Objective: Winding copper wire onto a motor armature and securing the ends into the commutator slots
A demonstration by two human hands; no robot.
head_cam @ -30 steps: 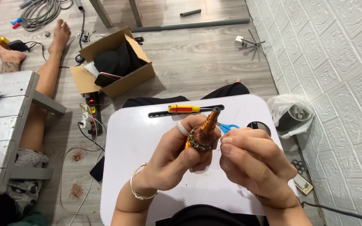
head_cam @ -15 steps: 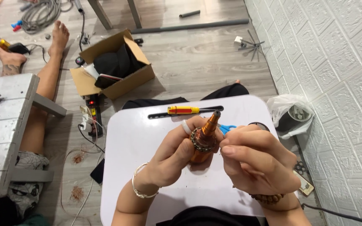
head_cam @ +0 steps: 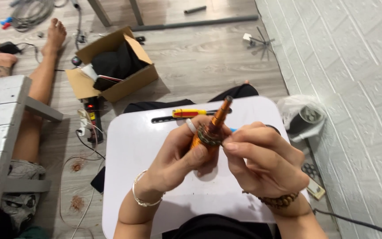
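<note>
Above the white table (head_cam: 129,146) we see the left hand (head_cam: 177,159) closed around an orange motor rotor (head_cam: 208,135), shaft tilted away; right hand (head_cam: 261,161) fingers (head_cam: 233,146) pinch its dark collar. Beyond the fingers lies a yellow-handled screwdriver (head_cam: 189,113).

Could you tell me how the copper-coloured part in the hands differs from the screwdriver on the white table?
The copper-coloured part is held tilted up by both hands; the screwdriver lies flat on the white table, untouched. The part is orange-brown and tapering; the screwdriver has a yellow-and-red handle. Both are slender.
</note>
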